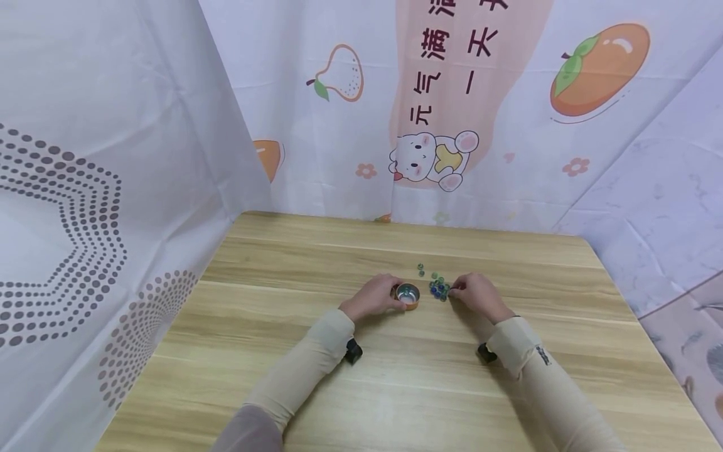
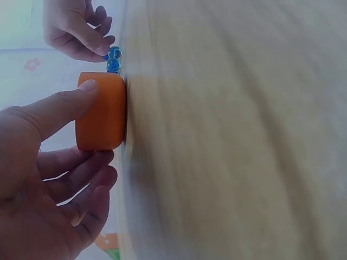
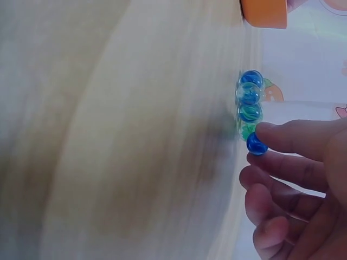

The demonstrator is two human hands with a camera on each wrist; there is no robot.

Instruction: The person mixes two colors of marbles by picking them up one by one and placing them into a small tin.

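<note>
My left hand [image 1: 375, 296] grips a small round orange tin [image 2: 102, 114] with a shiny inside, thumb on one side and fingers on the other. The tin stands upright on the table, and something greenish shows within it. To its right lies a cluster of blue and green glass marbles [image 1: 438, 287]. At the right edge of that cluster is my right hand [image 1: 479, 296]. Its thumb and index finger pinch a dark blue marble [image 3: 256, 144], close beside a green marble [image 3: 248, 130]. The other fingers of that hand are curled loosely.
Two stray marbles [image 1: 420, 270] lie behind the cluster, slightly to its left. The wooden table [image 1: 373, 389] ends at a printed cloth backdrop [image 1: 339, 163], and another patterned cloth [image 1: 141, 157] hangs along the left side.
</note>
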